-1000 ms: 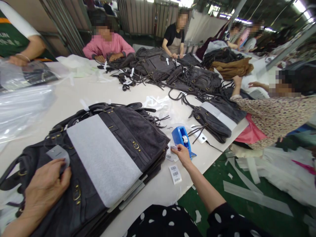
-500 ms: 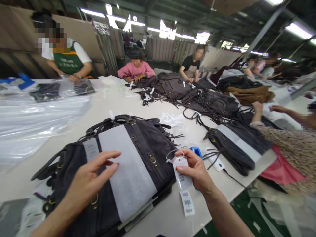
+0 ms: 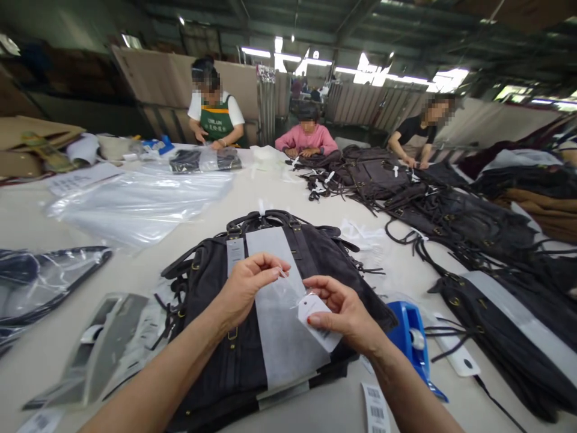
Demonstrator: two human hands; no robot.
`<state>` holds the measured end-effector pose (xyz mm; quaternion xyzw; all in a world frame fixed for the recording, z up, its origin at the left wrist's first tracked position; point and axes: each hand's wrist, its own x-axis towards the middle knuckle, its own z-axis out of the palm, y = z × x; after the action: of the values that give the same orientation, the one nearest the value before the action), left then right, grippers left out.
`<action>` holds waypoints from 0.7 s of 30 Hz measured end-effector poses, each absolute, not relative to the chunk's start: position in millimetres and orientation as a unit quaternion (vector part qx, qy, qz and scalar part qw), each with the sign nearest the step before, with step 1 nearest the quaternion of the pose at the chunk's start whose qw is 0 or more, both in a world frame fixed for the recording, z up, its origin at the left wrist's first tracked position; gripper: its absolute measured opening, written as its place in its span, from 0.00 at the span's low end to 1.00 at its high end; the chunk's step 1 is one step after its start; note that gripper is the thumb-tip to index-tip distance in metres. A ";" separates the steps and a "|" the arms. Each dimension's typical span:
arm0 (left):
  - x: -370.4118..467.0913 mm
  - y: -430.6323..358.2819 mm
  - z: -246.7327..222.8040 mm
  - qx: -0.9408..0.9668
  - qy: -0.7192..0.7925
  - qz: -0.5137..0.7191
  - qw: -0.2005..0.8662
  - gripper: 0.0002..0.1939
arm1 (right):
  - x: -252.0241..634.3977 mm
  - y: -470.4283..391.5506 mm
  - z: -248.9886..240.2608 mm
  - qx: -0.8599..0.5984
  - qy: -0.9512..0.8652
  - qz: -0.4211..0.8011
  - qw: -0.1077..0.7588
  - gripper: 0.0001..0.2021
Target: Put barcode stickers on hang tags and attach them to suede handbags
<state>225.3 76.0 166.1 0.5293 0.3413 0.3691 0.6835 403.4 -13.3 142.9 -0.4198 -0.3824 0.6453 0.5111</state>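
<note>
Over a dark handbag (image 3: 216, 270) lying on the table, both my hands work close together. My right hand (image 3: 347, 313) pinches a white hang tag (image 3: 318, 319) between thumb and fingers. My left hand (image 3: 246, 282) pinches the thin clear string (image 3: 283, 272) of that tag. A pale grey paper strip (image 3: 293, 355) runs down the bag's front beneath my hands. A smaller grey tag (image 3: 235, 252) lies on the bag left of the strip. The bag's handles point away from me.
A blue tape dispenser (image 3: 408, 331), a white device with a cord (image 3: 457, 355) and a barcode label strip (image 3: 375, 409) lie to the right. A grey dispenser (image 3: 97, 343) and plastic bags (image 3: 148, 204) are left. More dark bags (image 3: 487, 222) and co-workers (image 3: 306, 138) are beyond.
My view has swung left. My left hand has moved from hovering over the bag to pinching the tag's string. My right hand has brought the tag over the bag.
</note>
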 end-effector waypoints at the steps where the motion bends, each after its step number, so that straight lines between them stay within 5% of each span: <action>1: 222.6 77.3 165.2 0.516 0.330 0.378 0.694 0.05 | 401.8 -12.4 142.3 -0.420 -0.379 0.652 0.505 0.25; 7: 215.3 79.8 161.8 0.444 0.325 0.412 0.727 0.09 | 390.2 -6.6 139.7 -0.421 -0.370 0.686 0.464 0.25; 21: 161.4 115.6 157.4 0.606 0.381 0.435 0.547 0.06 | 374.7 16.6 122.1 -0.489 -0.410 0.684 0.353 0.13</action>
<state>161.4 115.6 157.4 0.6056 0.3812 0.4350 0.5466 374.7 16.6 122.1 -0.4894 -0.4100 0.6837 0.3534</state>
